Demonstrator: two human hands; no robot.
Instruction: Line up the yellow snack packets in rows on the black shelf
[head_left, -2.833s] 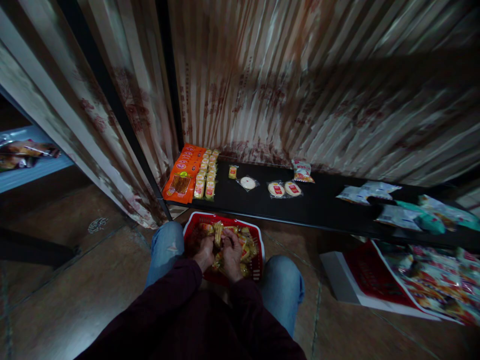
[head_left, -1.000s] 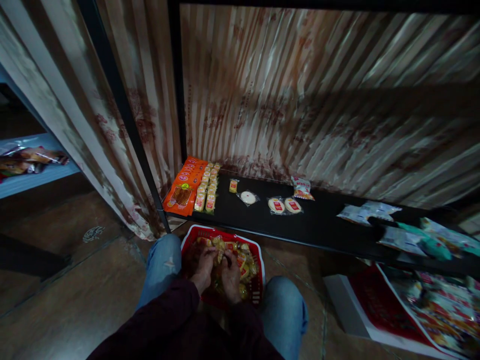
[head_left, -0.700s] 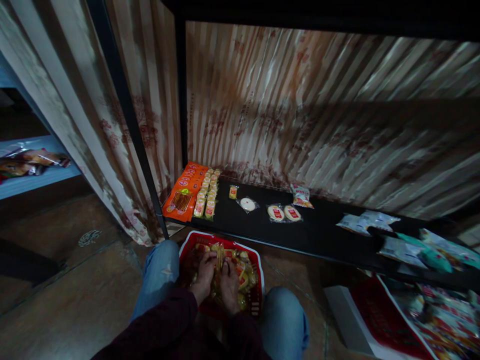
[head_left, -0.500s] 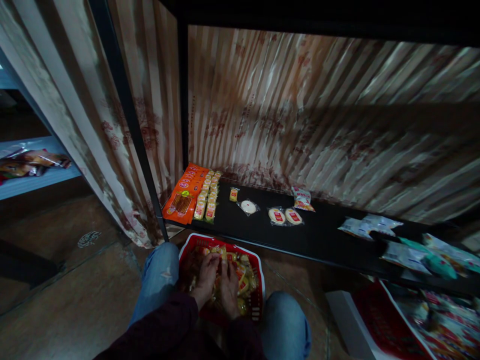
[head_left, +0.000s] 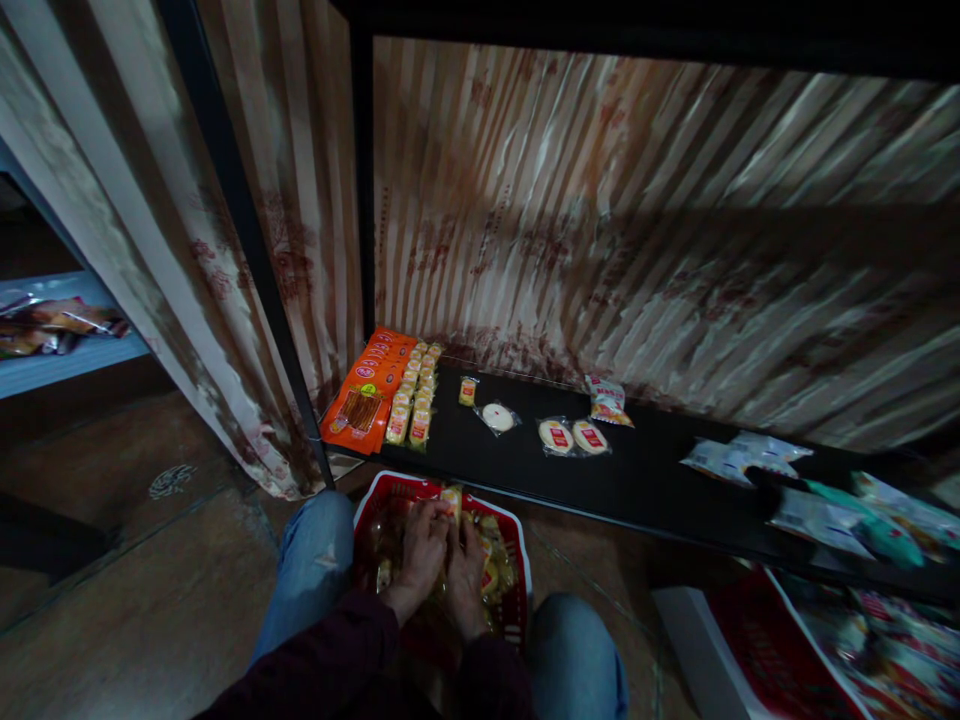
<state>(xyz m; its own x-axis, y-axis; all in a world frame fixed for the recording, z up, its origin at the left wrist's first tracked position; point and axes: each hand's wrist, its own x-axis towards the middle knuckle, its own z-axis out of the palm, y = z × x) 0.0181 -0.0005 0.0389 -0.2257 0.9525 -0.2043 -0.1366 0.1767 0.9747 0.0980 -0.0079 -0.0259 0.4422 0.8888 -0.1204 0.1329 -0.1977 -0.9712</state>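
Over a red basket with a white rim (head_left: 525, 560), my left hand (head_left: 422, 548) and my right hand (head_left: 466, 575) are close together. Between their fingers is a small yellow-wrapped snack packet (head_left: 452, 497), its upper end showing above the fingertips. Both hands are closed around its lower part, which they hide. More yellow-wrapped snacks (head_left: 499, 545) fill the basket below. On the black shelf (head_left: 637, 490) just ahead, two rows of similar yellow packets (head_left: 411, 400) lie beside overlapping orange snack bags (head_left: 364, 395).
Farther along the shelf are a single yellow packet (head_left: 468, 390), round white wrapped cakes (head_left: 556, 436), a pink-and-white bag (head_left: 609, 400) and several pale bags (head_left: 742, 458). A box of packets (head_left: 892, 640) stands at lower right. A metal post (head_left: 262, 270) rises on the left.
The packet now stands up more clearly above my fingers, and both hands have shifted slightly with fingers more curled. The view has moved a little; the shelf goods stay in place.
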